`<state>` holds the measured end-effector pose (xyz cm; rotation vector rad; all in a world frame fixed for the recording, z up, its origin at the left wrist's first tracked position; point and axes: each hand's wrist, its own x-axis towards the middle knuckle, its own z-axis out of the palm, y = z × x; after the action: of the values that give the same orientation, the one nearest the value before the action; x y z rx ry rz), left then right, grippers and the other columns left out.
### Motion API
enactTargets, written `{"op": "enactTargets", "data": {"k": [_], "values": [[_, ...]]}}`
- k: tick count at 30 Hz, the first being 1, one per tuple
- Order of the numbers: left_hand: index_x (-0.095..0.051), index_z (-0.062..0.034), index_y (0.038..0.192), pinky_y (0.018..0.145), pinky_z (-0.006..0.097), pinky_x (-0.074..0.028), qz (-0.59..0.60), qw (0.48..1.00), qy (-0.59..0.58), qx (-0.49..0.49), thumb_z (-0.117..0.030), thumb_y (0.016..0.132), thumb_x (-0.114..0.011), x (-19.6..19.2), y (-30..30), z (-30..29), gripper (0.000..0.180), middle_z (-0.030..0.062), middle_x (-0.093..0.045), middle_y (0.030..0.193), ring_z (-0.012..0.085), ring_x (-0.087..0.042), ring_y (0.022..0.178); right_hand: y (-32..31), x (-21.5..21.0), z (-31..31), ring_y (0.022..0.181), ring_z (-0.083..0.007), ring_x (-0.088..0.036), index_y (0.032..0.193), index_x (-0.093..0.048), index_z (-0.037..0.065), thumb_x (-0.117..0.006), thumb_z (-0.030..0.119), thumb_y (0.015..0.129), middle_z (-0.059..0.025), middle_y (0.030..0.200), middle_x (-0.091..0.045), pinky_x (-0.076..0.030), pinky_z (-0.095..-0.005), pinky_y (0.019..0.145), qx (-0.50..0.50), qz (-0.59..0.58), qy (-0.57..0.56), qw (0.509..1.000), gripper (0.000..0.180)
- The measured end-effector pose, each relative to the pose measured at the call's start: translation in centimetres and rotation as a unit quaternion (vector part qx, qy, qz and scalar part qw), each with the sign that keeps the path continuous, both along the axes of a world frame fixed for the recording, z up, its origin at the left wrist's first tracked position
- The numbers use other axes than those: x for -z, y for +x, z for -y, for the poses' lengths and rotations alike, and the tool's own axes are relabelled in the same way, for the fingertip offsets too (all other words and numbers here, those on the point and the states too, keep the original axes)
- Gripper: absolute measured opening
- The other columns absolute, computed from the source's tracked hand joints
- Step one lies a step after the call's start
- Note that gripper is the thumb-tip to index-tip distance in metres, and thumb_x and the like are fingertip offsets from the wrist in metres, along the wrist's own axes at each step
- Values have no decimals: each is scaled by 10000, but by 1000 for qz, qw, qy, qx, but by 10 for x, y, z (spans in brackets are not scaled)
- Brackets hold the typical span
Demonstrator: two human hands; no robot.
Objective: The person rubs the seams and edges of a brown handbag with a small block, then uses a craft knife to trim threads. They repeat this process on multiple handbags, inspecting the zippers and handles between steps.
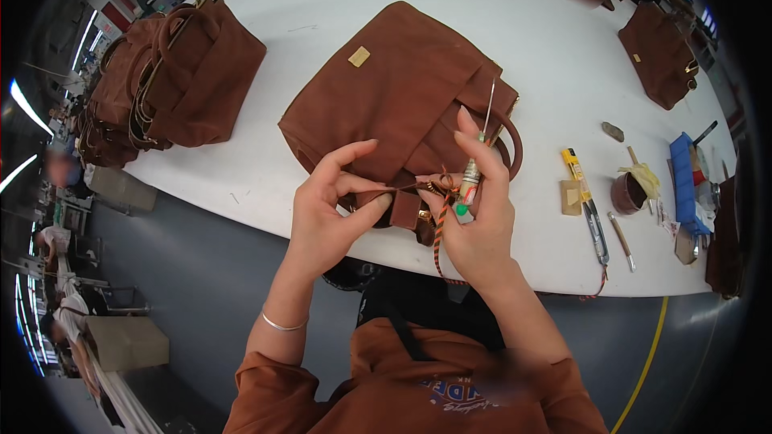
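Working the near edge of a brown suede handbag (394, 88) lying on the white table (531, 48), both hands meeting at its closure.

Pinching a fold of the bag's edge with left hand (330, 209), thumb and forefinger closed on it. Gripping a thin awl-like tool (474, 161) in right hand (478, 217), fingers closed round its shaft, long axis running near upright, point rising away from the body. Lying directly between the fingertips, the small brass fitting (430, 189); an orange-black cord (438, 241) hanging just below.

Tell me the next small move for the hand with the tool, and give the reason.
Probably steady the tool and bring its thin metal tip down to the strap end on the brown bag. The left hand already pinches that strap end at the bag's near edge, while the right hand holds the tool upright, its tip pointing away from the pinch.
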<state>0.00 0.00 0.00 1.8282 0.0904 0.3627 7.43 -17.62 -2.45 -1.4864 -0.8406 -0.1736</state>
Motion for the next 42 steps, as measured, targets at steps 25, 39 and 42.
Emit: {"op": "enactTargets", "data": {"k": [25,39,42], "values": [[-578,-8,1296,1107,393,-362,123,875,452,-123,49,797,-668,-8,-2,-11,510,147,-581,1334,316,-510,1297,-10,14,42,1085,-251,-646,1327,-347,20,-587,-111,846,-288,1492,-333,-549,-256,792,49,-41,55,996,553],[-681,54,1081,1008,359,-491,180,925,310,-127,52,893,-608,12,27,12,202,56,-628,729,52,-483,606,-11,15,46,1028,-236,-674,1259,-396,-3,-557,-138,854,-288,1439,-419,-565,-273,786,69,-71,111,989,456],[-674,90,1075,1030,364,-472,180,947,244,-104,83,876,-593,8,7,35,214,65,-667,806,66,-529,669,-11,16,51,1014,-233,-684,1234,-401,0,-554,-139,866,-306,1409,-445,-567,-266,774,69,-38,135,988,423]]}}
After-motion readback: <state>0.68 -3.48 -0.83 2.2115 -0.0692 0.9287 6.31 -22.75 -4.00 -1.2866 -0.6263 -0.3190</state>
